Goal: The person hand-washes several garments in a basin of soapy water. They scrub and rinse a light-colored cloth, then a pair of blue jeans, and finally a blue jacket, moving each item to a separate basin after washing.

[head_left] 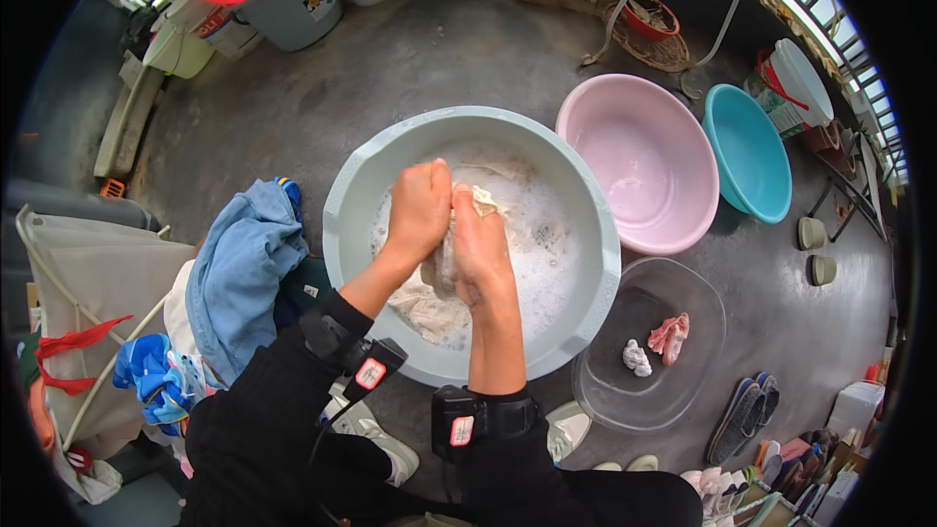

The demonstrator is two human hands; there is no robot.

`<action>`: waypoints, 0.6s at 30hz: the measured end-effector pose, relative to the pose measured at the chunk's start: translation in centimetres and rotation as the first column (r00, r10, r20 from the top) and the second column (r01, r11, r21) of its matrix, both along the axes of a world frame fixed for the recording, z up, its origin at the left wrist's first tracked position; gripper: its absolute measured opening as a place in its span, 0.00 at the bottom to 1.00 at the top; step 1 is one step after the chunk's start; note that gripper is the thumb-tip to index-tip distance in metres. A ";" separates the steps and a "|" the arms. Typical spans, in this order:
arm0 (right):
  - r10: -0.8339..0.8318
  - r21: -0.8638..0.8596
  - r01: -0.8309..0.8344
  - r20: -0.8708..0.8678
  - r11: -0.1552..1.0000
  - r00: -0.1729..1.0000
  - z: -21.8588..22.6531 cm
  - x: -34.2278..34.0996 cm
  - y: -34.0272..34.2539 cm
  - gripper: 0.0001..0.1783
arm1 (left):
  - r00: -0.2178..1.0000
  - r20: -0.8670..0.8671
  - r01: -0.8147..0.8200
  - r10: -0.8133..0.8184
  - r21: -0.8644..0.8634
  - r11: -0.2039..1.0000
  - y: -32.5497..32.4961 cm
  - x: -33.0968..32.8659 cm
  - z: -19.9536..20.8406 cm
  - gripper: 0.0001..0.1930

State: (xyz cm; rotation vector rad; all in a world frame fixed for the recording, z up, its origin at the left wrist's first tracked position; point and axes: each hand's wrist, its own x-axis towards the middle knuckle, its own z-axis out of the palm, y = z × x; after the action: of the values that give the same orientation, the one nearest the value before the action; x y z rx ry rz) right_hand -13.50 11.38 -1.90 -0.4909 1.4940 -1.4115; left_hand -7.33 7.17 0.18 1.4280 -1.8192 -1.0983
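A large pale grey-blue basin (342,197) of sudsy water (547,273) stands on the floor in front of me. Above the suds, my left hand (420,207) and my right hand (480,249) are closed side by side around a wet, cream-coloured cloth (429,307). A bit of it sticks out past my right fingers, and the lower part hangs down into the foam. What kind of garment it is, I cannot tell. Both wrists carry black straps with small devices.
A pink basin (634,156) and a teal basin (747,151) stand to the right. Below them, a clear tub (625,410) holds a pink and a whitish bundle. Denim clothing (244,273) lies at the left by a fabric hamper (117,263). Grey slippers (737,420) sit lower right.
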 end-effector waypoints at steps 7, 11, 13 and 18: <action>0.006 -0.019 0.004 0.494 1.000 0.869 -2.0 -1.5 0.8 0.17 | 0.999 -0.003 0.042 -0.042 -0.123 0.992 0.4 -0.3 -1.6 0.21; -0.034 -0.205 0.239 0.687 0.949 0.726 -2.4 -1.8 0.9 0.17 | 0.858 -0.512 -0.004 0.037 0.065 0.998 -2.7 1.4 -3.4 0.21; -0.109 -0.165 0.271 0.632 0.948 0.767 -2.4 -2.3 0.8 0.23 | 0.774 -0.628 0.074 0.084 0.222 0.972 -3.5 1.8 -3.9 0.19; -0.054 -0.224 0.292 0.702 0.930 0.710 -1.7 -3.1 0.9 0.24 | 0.636 -0.762 0.205 0.121 0.318 0.926 -3.0 1.7 -2.7 0.14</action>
State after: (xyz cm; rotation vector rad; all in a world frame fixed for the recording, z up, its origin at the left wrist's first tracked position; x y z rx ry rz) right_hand -16.59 12.31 -3.64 0.0215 0.7091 -1.7491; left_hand -5.63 4.14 -2.47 0.8380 -1.0317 -1.8152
